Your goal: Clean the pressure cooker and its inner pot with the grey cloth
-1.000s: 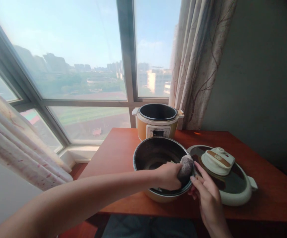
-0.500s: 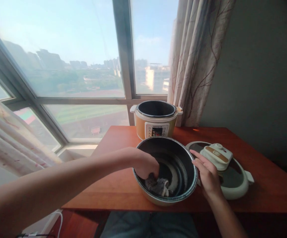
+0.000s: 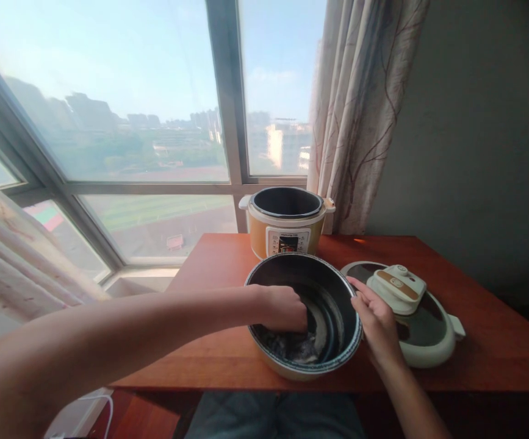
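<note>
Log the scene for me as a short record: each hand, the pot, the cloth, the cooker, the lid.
left hand: inside the round, dark-lined tan pot, left hand just above the crumpled grey cloth; hold unclear
right hand: right hand touching the pot's right rim
cloth: in the pot, blurred
cooker: round tan-and-white cooker, behind the pot, uncovered
lid: round white lid with dark panel, right of the pot, on the reddish-brown table

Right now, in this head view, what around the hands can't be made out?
All in the head view:
Left hand: its own back hides the fingertips, so its grip on the dark cloth can't be seen.
Cloth: blurred, partly covered by that hand.
Lid: left side partly behind the pot and right hand.
Control panel: lettering too small.
</note>
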`<state>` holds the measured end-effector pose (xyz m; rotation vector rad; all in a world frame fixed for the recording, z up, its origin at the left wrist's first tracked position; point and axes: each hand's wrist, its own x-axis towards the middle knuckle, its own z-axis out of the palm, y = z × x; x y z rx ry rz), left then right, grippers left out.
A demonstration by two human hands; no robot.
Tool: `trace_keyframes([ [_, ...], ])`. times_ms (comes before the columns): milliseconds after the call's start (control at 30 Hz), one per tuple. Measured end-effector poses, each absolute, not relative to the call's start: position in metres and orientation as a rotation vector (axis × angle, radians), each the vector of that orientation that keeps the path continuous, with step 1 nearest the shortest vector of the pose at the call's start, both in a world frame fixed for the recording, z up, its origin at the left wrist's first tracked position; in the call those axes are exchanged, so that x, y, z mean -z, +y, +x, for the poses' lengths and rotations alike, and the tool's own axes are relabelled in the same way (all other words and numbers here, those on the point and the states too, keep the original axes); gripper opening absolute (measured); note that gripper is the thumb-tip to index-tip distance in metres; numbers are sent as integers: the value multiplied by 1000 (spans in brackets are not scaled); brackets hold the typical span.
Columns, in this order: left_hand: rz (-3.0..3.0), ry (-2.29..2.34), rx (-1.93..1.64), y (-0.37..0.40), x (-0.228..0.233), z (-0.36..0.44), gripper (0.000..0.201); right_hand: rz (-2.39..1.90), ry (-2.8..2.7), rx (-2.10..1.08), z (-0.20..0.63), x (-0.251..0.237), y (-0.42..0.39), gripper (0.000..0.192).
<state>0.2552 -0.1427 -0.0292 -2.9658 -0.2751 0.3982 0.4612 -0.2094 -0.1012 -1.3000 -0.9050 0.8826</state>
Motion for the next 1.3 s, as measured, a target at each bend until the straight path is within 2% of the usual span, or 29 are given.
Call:
trace_keyframes([
  [100, -2814, 108, -264, -136, 17, 263, 17, -1319, -932, -870, 462, 101, -210, 65],
  [233, -2694, 259, 75, -127, -10, 263, 35, -1331, -958, -862, 464, 101, -209, 67],
  [333, -2758, 232, 143, -122, -16, 256, 37, -1316, -965, -864, 464, 102, -208, 65],
  [400, -2847, 97, 27, -120, -5, 249, 32, -1306, -958, -871, 463, 101, -209, 64],
  [533, -2952, -304, -483, -121, 31, 238, 13, -1314, -945, -864, 463, 100, -210, 64],
  [600, -2972, -441, -615, -126, 43, 237, 21, -1321, -946, -853, 463, 100, -210, 63],
  [767, -2911, -730, -680, -143, 50, 250, 38, -1309, -947, -853, 464, 102, -209, 61],
  [1000, -2949, -1180, -680, -143, 42, 283, 29, -1299, -946, -859, 465, 106, -211, 60],
  [1133, -2977, -1120, -654, -146, 44, 298, 25, -1285, -953, -875, 465, 107, -211, 59],
  [1300, -3083, -666, -568, -158, 42, 296, 18, -1330, -994, -836, 467, 106, -211, 57],
])
